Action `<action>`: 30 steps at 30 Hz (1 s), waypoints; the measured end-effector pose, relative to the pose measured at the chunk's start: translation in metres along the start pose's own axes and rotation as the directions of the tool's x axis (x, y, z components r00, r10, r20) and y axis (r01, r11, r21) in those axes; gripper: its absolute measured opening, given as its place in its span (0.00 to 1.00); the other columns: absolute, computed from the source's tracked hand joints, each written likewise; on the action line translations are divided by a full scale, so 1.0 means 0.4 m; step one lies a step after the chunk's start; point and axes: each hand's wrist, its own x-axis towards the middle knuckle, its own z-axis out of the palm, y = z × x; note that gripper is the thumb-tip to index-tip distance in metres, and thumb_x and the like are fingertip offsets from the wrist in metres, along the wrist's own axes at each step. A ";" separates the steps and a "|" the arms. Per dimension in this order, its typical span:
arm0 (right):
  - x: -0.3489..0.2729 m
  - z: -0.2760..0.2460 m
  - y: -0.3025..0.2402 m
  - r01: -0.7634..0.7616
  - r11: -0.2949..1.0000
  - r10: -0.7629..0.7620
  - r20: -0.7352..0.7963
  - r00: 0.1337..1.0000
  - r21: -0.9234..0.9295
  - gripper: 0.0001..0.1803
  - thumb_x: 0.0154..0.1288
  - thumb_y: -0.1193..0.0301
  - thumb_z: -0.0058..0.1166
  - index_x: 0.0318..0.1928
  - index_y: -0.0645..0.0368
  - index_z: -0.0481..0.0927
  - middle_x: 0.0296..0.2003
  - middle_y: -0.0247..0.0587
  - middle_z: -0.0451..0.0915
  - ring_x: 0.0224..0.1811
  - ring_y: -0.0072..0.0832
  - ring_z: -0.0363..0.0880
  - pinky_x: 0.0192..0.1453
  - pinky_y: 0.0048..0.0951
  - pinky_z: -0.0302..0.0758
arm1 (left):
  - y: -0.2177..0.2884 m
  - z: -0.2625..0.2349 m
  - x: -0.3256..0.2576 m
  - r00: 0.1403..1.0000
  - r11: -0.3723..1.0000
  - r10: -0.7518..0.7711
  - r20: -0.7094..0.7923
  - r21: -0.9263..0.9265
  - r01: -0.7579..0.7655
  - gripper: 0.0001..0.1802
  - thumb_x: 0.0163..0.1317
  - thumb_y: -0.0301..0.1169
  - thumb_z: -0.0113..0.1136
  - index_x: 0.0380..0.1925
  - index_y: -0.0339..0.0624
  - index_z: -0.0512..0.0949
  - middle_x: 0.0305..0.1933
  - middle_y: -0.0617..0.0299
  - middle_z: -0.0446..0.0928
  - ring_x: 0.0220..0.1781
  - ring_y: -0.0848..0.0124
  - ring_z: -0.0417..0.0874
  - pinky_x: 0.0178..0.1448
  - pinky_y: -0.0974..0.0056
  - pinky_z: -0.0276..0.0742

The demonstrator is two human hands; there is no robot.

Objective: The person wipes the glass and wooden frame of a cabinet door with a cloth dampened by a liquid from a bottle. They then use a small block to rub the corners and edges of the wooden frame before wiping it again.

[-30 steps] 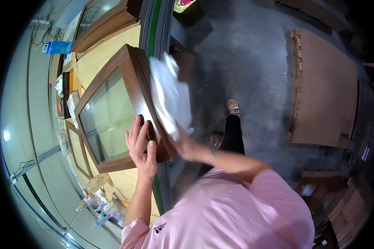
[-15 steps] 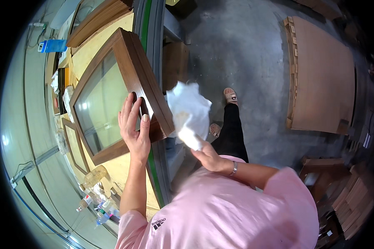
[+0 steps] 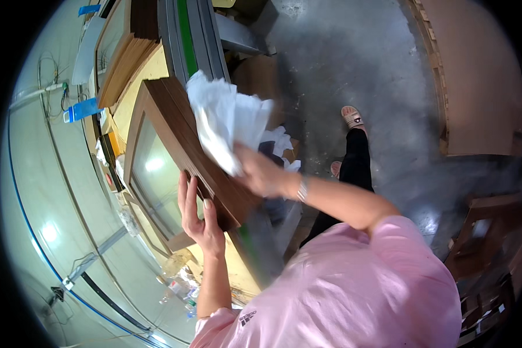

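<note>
While the left hand [image 3: 200,217] lies flat against the near end of the wooden frame [image 3: 180,145], fingers together and pointing up along the glass side with the thumb hooked round the brown edge, it holds that frame tilted up on its edge over the desk [image 3: 139,75]. No object sits inside this hand; it simply presses and steadies.

Just to the right and a little higher, the right hand [image 3: 261,171] is closed around a crumpled white cloth [image 3: 223,124], the wad bunched in the fingers and most of the cloth spilling upward past them. That cloth lies against the outer brown face of the frame, so the right hand is the one touching the surface, while the left sits lower, at the frame's near corner.

Seen from above, the frame's long axis runs from the near corner by the left hand away toward the upper left, its glass pane [image 3: 156,174] facing left and its broad brown rail facing right toward the cloth. Free rail lies up and away from the right hand, along that same line.

Beyond the frame, further frames [image 3: 119,52] are stacked on the desk, and a grey and green rail [image 3: 185,35] runs along the desk's right side. On the right lies the concrete floor [image 3: 342,64], where the person's sandalled foot [image 3: 352,117] stands well apart from the frame.
</note>
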 end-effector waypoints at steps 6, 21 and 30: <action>-0.088 0.007 -0.031 -0.088 0.989 0.075 0.105 0.992 0.118 0.24 0.71 0.66 0.48 0.64 0.61 0.70 0.64 0.55 0.69 0.70 0.48 0.64 0.72 0.44 0.61 | 0.000 -0.014 -0.015 0.998 0.995 -0.064 0.016 0.076 0.063 0.26 0.68 0.36 0.53 0.63 0.33 0.72 0.74 0.45 0.62 0.76 0.54 0.60 0.77 0.54 0.53; 0.300 0.015 0.099 0.209 0.978 -0.209 -0.003 0.978 -0.030 0.18 0.60 0.75 0.56 0.52 0.62 0.77 0.56 0.55 0.75 0.65 0.55 0.65 0.71 0.51 0.60 | -0.004 -0.018 -0.016 0.994 0.977 -0.113 -0.003 0.180 0.112 0.28 0.68 0.42 0.56 0.61 0.34 0.72 0.72 0.42 0.63 0.75 0.50 0.62 0.76 0.50 0.54; 0.298 0.039 0.044 0.157 0.987 -0.156 -0.007 0.988 0.024 0.28 0.68 0.70 0.51 0.67 0.64 0.65 0.68 0.64 0.59 0.72 0.58 0.54 0.77 0.49 0.51 | 0.005 -0.015 -0.008 0.995 0.974 -0.100 0.009 0.208 0.095 0.26 0.66 0.38 0.56 0.60 0.34 0.73 0.71 0.40 0.64 0.74 0.48 0.64 0.75 0.50 0.57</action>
